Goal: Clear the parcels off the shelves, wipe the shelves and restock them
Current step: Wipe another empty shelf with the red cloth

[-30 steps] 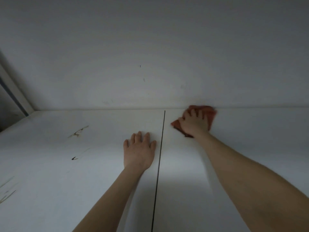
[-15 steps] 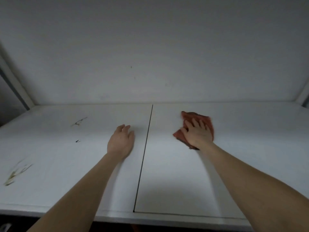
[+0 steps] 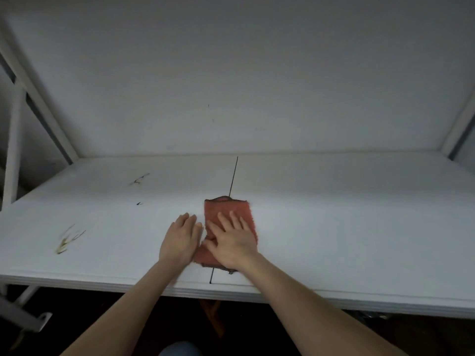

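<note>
While the head view looks down on the white flat shelf board [image 3: 347,227], the reddish-brown folded cloth [image 3: 226,209] lies near its front edge, straddling the thin dark seam [image 3: 233,176] between the two panels. The right hand [image 3: 231,242] presses flat on the near half of the cloth, fingers straight and slightly spread. The left hand [image 3: 181,240] rests palm down on the bare board just left of the cloth, fingers straight and together; whether it touches the cloth's edge I cannot tell.

The cloth looks soft, light and limp, with a fuzzy pile. It should slide readily under a flat palm and bunch if pushed from one corner, so pressing over its middle, or pinching a folded edge to lift it, seems best.

Apart from the cloth, the board carries only smudged dark marks [image 3: 68,240] towards the left. The shelf is probably mid-wipe.
</note>
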### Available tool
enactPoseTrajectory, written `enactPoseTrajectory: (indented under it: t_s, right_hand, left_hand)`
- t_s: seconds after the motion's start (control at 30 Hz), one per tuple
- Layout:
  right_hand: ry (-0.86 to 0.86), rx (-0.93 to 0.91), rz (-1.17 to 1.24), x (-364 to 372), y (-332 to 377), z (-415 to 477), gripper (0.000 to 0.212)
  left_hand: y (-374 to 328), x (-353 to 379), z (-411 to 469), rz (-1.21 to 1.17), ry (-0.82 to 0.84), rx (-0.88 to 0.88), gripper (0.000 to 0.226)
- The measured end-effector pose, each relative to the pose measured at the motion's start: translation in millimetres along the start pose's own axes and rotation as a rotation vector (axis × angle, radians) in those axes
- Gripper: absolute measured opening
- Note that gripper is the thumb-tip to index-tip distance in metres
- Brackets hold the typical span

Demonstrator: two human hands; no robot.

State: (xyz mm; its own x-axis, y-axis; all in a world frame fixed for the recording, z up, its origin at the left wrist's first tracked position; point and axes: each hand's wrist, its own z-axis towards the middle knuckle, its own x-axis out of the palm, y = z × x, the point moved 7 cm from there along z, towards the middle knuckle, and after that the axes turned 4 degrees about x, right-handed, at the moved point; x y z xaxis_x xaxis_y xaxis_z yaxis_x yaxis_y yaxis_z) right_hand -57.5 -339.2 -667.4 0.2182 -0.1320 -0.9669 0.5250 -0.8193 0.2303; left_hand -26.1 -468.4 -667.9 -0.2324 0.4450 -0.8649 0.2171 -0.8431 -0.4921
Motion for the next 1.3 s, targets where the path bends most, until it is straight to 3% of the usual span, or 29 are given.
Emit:
enactPoseTrajectory:
  t_s: [0.23,0.33,0.43,0.57,0.7,0.77,0.9,1.0,1.2,1.3]
  right_hand:
    - [-0.092,0.461,0.011,-33,-166,-29,0.062]
    - [-0.066,0.545,-0.026,-29,-167,-38,0.064]
    - [-0.049,0.414,-0.033,-15,-103,-40,0.068]
    - [0.006,0.102,-0.031,8,12,-40,0.068]
    - [0.043,-0.063,-0.041,14,43,-14,0.065]
    - [0.005,-0.02,-0.025,6,16,10,0.062]
    - [-0.08,0.251,-0.015,-12,-49,43,0.061]
    - [-0.06,0.365,-0.052,-9,-36,58,0.062]
    - [0.03,-0.081,-0.039,26,122,58,0.061]
    - [0.058,-0.202,-0.055,32,143,56,0.058]
  left_hand:
    - [-2,-1,1,0.14,-0.051,0.03,0.066]
    - [0,1,1,0.182,-0.02,0.033,0.062]
    - [-4,-4,-1,0.11,-0.008,0.039,0.066]
    - [5,-19,-15,0.056,-0.016,0.095,0.045]
    - [48,-46,-31,0.135,-0.091,0.05,0.046]
    - [75,-58,-35,0.177,-0.102,-0.021,0.047]
    - [102,-65,-38,0.256,-0.143,-0.101,0.076]
    - [101,-62,-36,0.267,-0.152,-0.122,0.055]
    - [108,-64,-34,0.204,-0.205,-0.089,0.08]
    - [113,-62,-34,0.196,-0.194,-0.089,0.084]
